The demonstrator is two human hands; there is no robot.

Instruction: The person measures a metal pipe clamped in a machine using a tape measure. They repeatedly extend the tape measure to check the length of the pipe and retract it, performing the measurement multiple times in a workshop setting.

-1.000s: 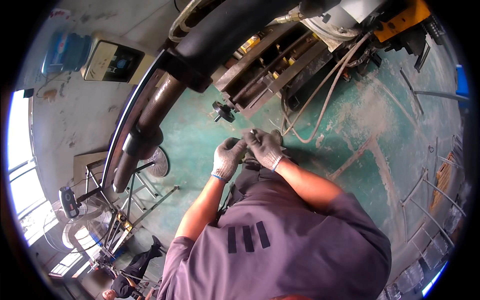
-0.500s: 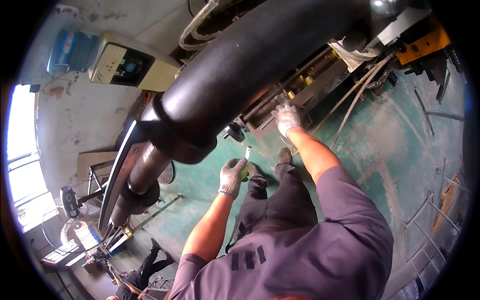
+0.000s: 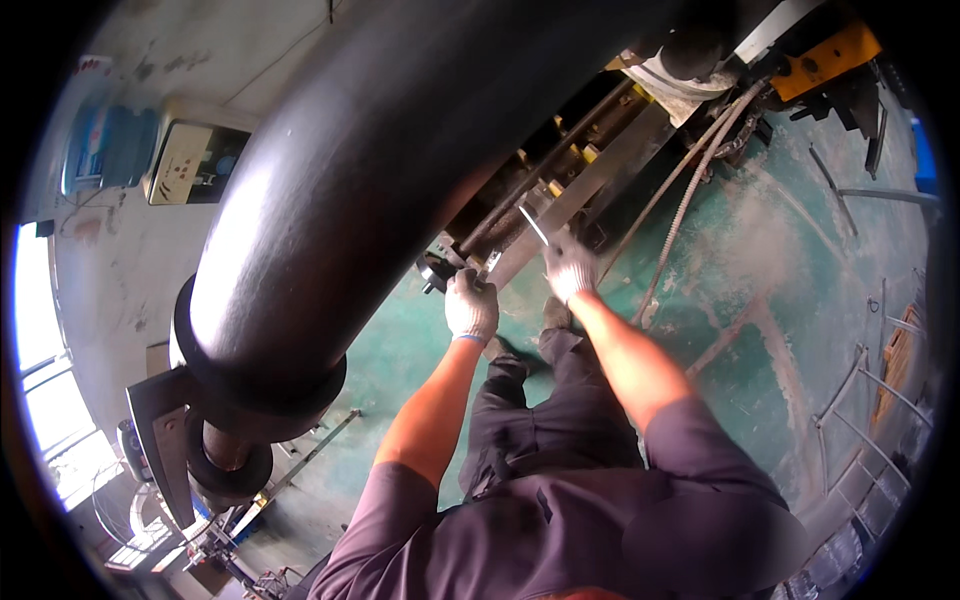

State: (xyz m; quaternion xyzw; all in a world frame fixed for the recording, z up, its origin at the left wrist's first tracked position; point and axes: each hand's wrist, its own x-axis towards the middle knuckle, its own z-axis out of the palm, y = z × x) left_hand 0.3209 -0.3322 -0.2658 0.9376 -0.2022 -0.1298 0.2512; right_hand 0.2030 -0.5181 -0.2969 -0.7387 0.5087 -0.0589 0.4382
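Note:
My left hand point(image 3: 471, 306), in a pale work glove, is closed at the near end of a long machine bed point(image 3: 566, 200), beside a black hand knob point(image 3: 437, 270). It keeps the tape measure seen in its grip a moment earlier; the green case is now hidden, and a short pale strip point(image 3: 491, 261) shows past the fingers. My right hand point(image 3: 570, 268), gloved too and slightly blurred, is closed on a thin pale rod point(image 3: 533, 225) that points up and left over the bed's edge. Above both hands passes a large black cylinder point(image 3: 330, 190).
A collar and flat metal plate point(image 3: 165, 445) sit at the cylinder's lower left end. Ribbed hoses point(image 3: 680, 225) run down to the green floor on the right. An orange machine part point(image 3: 825, 65) stands at upper right. Metal frames point(image 3: 865, 420) are at far right, a water dispenser point(image 3: 190, 155) at left.
My left hand has moved up and forward to the machine bed with the tape measure. My right hand has drawn back slightly, the pale rod now plain in it. My view has shifted.

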